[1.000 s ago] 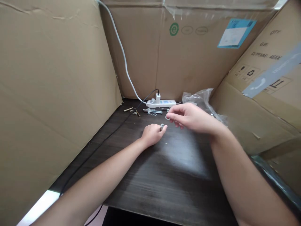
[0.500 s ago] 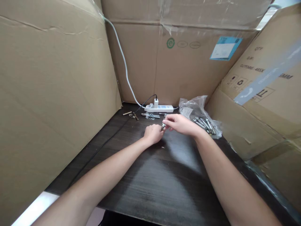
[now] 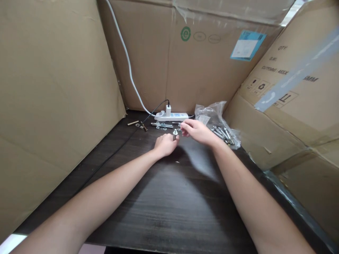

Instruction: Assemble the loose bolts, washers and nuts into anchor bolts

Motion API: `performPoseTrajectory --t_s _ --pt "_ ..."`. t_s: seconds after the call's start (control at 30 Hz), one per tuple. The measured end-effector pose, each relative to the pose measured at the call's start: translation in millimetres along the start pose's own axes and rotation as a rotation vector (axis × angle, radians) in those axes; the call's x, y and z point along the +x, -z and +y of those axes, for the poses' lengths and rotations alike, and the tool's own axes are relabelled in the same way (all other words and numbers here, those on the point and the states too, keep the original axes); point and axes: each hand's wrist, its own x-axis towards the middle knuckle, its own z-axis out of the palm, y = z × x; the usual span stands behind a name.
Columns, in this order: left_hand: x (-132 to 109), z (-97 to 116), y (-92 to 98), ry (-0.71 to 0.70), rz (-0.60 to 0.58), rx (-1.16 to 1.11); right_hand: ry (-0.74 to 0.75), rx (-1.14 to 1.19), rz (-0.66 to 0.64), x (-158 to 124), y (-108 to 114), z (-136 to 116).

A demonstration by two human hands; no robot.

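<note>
My left hand [image 3: 164, 144] rests on the dark wooden table [image 3: 169, 208], fingers closed round a metal bolt [image 3: 175, 133] whose end sticks up above the fist. Just to its right my right hand [image 3: 195, 131] hovers with fingers pinched together; whatever small part it holds is too small to make out. Loose bolts and washers [image 3: 162, 125] lie on the table just beyond both hands. A clear plastic bag with several bolts [image 3: 221, 131] lies right of my right hand.
Cardboard boxes wall the table on the left [image 3: 53, 91], back [image 3: 185, 56] and right [image 3: 291, 102]. A white power strip [image 3: 172, 115] with a plugged charger sits at the back; its white cable climbs the back box, and a black cable [image 3: 116, 152] runs along the table's left side.
My right hand has drawn slightly away from the bolt's tip. The bolt in my left hand now stands more upright. The view has shifted, so everything sits a little left and higher.
</note>
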Motion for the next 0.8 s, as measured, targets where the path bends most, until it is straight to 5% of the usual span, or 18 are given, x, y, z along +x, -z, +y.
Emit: performPoseTrajectory --t_s 0.17,0.33,0.8 --pt "10.0 -11.7 6.4 -0.097 -0.059 -0.309 -0.078 -0.388 0.281 11.1 -28.3 38.7" --pt "13.8 -17.0 7.8 -0.151 -0.095 -0.421 -0.093 -0.469 0.291 17.5 -52.4 61.9" --pt "15.9 -17.9 6.5 -0.163 -0.097 -0.601 -0.027 -0.443 0.227 15.9 -48.6 60.2"
